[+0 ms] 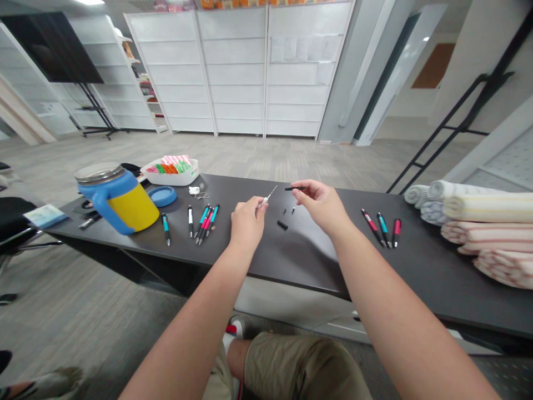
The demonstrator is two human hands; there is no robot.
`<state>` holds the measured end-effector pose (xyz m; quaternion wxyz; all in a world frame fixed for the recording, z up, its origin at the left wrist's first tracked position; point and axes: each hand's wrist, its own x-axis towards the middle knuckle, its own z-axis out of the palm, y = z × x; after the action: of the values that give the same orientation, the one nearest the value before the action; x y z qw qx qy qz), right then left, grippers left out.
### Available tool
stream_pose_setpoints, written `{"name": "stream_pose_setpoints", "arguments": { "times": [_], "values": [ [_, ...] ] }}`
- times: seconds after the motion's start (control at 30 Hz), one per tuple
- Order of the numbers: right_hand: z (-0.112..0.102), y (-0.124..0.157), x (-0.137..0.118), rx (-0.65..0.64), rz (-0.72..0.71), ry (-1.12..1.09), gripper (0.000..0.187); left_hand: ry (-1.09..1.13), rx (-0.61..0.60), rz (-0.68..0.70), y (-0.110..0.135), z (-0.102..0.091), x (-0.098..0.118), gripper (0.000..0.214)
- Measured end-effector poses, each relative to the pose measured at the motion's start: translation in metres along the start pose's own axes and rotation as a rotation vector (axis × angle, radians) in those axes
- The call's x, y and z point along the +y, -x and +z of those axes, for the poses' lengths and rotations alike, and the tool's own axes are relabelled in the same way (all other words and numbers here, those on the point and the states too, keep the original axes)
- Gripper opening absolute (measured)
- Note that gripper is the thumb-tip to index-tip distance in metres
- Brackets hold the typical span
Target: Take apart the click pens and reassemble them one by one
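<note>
My left hand (247, 222) is closed on a white pen barrel, mostly hidden by the fingers. A thin pen refill (272, 192) points up and right out of it. In my right hand (322, 206), thumb and fingers pinch a slim black pen part (292, 189), held apart from the refill tip. On the table below, between the hands, lie a short black pen grip (282, 225) and two tiny pen pieces, one a small metallic tip (293, 210). Several red and teal pens (204, 225) rest left of my left hand. Right of my right hand lie two red pens (373, 228) and a teal pen (383, 230).
The dark table (275, 261) carries a blue and yellow jug (125, 200), a blue lid (162, 196) and a white basket (172, 176) of colourful packets at the left. Rolled striped cloths (491, 222) are stacked at the right end. White shelving (233, 72) stands beyond.
</note>
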<state>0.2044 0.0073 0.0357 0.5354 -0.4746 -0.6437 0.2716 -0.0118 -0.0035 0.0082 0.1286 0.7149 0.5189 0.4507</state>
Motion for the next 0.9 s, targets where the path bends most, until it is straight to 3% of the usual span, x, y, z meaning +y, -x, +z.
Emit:
{"name": "stream_pose_setpoints", "arguments": {
  "times": [0.2,0.47,0.9],
  "values": [
    [-0.001,0.004,-0.007,-0.007,-0.032,0.086,0.035,-0.091,-0.079,-0.001,0.0,0.003,-0.001,0.018],
    [0.001,0.007,-0.011,-0.041,-0.043,0.135,0.032,-0.111,-0.08,0.016,0.001,0.004,-0.002,0.018],
    [-0.008,0.005,-0.014,-0.164,-0.033,0.257,0.028,-0.324,-0.134,0.042,-0.001,-0.003,0.0,0.02]
  ]
}}
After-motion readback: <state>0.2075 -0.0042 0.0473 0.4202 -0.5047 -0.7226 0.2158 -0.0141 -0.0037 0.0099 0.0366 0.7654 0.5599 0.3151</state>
